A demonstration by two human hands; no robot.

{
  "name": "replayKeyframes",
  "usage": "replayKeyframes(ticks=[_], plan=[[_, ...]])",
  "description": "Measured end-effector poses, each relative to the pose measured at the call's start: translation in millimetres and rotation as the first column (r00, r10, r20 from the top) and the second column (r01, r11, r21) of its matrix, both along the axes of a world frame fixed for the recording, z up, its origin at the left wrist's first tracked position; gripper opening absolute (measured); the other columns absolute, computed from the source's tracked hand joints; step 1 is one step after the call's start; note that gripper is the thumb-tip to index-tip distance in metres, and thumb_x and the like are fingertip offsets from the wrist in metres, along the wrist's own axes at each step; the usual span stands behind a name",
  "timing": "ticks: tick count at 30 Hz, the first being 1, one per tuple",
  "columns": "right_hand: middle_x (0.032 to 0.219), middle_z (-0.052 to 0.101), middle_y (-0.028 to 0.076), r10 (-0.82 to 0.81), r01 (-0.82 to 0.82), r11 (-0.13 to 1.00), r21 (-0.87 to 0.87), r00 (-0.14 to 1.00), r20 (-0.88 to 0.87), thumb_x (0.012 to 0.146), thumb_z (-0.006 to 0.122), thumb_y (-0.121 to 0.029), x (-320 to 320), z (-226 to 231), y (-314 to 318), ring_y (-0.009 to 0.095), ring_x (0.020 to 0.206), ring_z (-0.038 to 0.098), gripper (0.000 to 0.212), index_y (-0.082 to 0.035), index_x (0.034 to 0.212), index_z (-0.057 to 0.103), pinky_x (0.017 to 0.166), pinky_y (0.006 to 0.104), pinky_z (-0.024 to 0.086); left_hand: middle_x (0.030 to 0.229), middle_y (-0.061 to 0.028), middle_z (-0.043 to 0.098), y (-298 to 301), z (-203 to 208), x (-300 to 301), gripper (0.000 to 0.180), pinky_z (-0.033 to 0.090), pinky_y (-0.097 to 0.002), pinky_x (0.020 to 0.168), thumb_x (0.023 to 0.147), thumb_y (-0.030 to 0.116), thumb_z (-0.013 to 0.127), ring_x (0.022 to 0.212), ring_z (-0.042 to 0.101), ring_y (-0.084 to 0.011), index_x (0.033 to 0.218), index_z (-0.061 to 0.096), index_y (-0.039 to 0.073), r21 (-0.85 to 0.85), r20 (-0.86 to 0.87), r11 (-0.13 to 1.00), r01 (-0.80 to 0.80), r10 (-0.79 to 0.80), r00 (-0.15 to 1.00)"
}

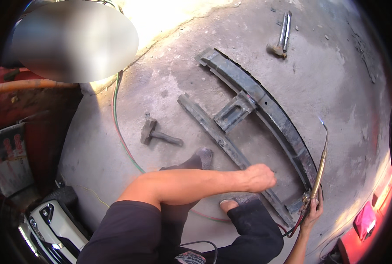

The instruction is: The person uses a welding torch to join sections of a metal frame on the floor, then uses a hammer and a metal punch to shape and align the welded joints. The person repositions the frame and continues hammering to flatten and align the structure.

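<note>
A worker's right hand (312,212) closes around the valve end of a brass torch (320,174), its bent tip showing a small blue flame (322,120) pointed away from the body, beyond the near end of a curved steel beam (275,108). The left hand (261,178), curled into a fist, appears above a straight bar (209,127); whether it holds anything or touches the bar cannot be told. Beam and bar lie on the concrete floor (336,83) in front of the worker, a slotted bracket (235,112) between them, and a hammer (151,131) to the left. The torch looks slim, rigid and fairly light, though its hoses (293,224) likely drag at the wrist; the handle is the place to grip, well clear of the hot tip. The beam looks stiff, heavy and hard to dent, best lifted near both ends, away from any heated metal or sharp edges.
</note>
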State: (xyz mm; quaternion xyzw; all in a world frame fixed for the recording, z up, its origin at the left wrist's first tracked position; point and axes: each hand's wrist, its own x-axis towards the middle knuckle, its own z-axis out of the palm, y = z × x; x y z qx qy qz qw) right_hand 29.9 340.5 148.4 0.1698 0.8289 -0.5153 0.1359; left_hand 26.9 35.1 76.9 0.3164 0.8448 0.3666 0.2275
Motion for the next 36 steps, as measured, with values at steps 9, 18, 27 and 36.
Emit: replayKeyframes(ticks=[9,18,27,36], plan=[[0.079,0.063,0.008,-0.319,0.299,0.944,0.138,0.934,0.16,0.101,0.057,-0.04,109.1,241.3,61.1,0.011,0.05,0.052,0.065,-0.006,0.155,0.043,0.043,0.0249,0.043,0.077,-0.0177,0.069,-64.9,200.8,180.3,0.016,0.051,-0.0519,0.063,0.093,0.019,0.064,0.071,0.067,-0.0402,0.106,0.066,0.009,-0.005,0.315,0.749,-0.662,0.63,0.71],[0.077,0.063,0.008,-0.55,0.564,0.825,0.027,0.792,0.263,0.101,0.057,-0.041,212.4,358.4,35.1,0.014,0.051,0.054,0.05,-0.006,0.137,0.057,0.044,0.0287,0.046,0.087,-0.0213,0.072,-264.3,303.5,337.0,0.029,0.054,-0.0496,0.08,0.098,0.029,0.06,0.087,0.07,-0.0425,0.107,0.068,0.002,-0.581,0.263,0.136,-0.802,0.964,-0.027],[0.076,0.061,0.006,-0.475,0.529,0.84,-0.123,0.825,0.306,0.098,0.062,-0.039,195.1,353.5,-6.6,0.014,0.052,0.055,0.049,-0.004,0.133,0.06,0.045,0.0282,0.046,0.078,-0.0118,0.072,-221.2,377.9,443.6,0.025,0.055,-0.0417,0.069,0.1,0.02,0.062,0.065,0.067,-0.0257,0.102,0.068,-0.004,-0.722,0.471,0.17,-0.67,0.83,-0.297],[0.077,0.061,0.006,-0.37,0.407,0.907,-0.105,0.892,0.259,0.097,0.064,-0.041,179.2,363.9,-38.9,0.014,0.05,0.055,0.059,0.0,0.139,0.057,0.043,0.0289,0.048,0.094,-0.0226,0.073,-241.9,425.5,360.5,0.03,0.053,-0.0453,0.082,0.096,0.025,0.064,0.091,0.071,-0.0368,0.11,0.07,-0.001,-0.528,0.32,0.268,-0.806,0.942,0.104]])
